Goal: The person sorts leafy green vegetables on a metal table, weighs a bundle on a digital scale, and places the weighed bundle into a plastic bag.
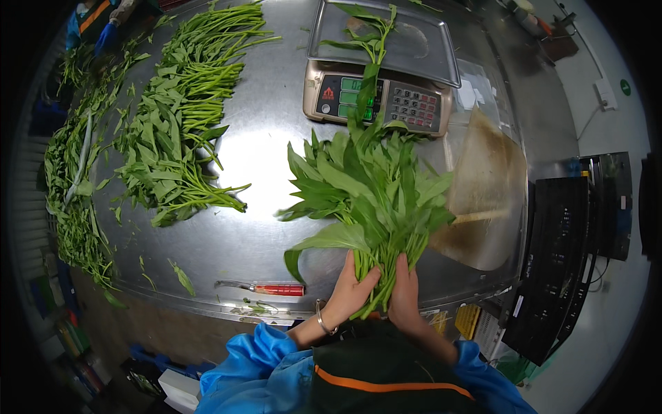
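Observation:
Between them, my left hand (pixel 351 292) and my right hand (pixel 406 295) hold a bunch of long-leaved greens (pixel 372 196) by its stems, at the table's near edge. The leaves point away from me, towards a digital scale (pixel 414 108) with a metal pan (pixel 424 46). On the pan lies a leafy sprig (pixel 380 41); a long leaf hangs over the scale's display. A hooked knife with a red handle (pixel 279 290) lies left of my left hand. A long row of greens (pixel 165 134) is spread on the left of the metal table (pixel 264 150).
At the far left is a tangled heap of greens (pixel 77 181). A co-worker's blue-gloved hand (pixel 106 39) is at the upper left. A stained translucent sheet (pixel 481 196) lies at the right. Black crates (pixel 553 259) stand beyond the table's right edge. Loose leaves (pixel 181 278) lie near the front edge.

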The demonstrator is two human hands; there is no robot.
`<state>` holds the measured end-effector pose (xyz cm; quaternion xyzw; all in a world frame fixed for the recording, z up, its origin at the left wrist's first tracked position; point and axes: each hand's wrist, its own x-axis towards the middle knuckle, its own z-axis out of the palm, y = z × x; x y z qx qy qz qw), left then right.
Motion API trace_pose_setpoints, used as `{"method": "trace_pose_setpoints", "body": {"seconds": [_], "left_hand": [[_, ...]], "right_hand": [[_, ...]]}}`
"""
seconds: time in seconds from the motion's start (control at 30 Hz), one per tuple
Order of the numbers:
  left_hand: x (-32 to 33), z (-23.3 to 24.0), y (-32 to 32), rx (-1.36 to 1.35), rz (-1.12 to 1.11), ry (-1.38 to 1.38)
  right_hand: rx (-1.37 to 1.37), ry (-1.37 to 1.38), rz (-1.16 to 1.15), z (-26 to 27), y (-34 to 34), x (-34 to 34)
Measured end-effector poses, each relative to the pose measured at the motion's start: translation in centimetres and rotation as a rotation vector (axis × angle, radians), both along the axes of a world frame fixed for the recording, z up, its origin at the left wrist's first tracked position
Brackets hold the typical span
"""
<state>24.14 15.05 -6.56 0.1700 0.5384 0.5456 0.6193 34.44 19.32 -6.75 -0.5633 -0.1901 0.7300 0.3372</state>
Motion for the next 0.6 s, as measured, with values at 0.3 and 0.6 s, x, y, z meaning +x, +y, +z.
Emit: {"method": "trace_pose_setpoints", "body": {"seconds": [0.3, 0.6], "left_hand": [[-3.9, -0.1, -4.8, -0.041, -0.833, 1.247], [-13.1, -2.1, 22.4, 0.238, 0.084, 1.372]], "right_hand": [[0.181, -0.272, 0.221, -2.9, -0.5, 1.6], [0.926, -0.462, 0.338, 3.6, 17.2, -3.9]]}}
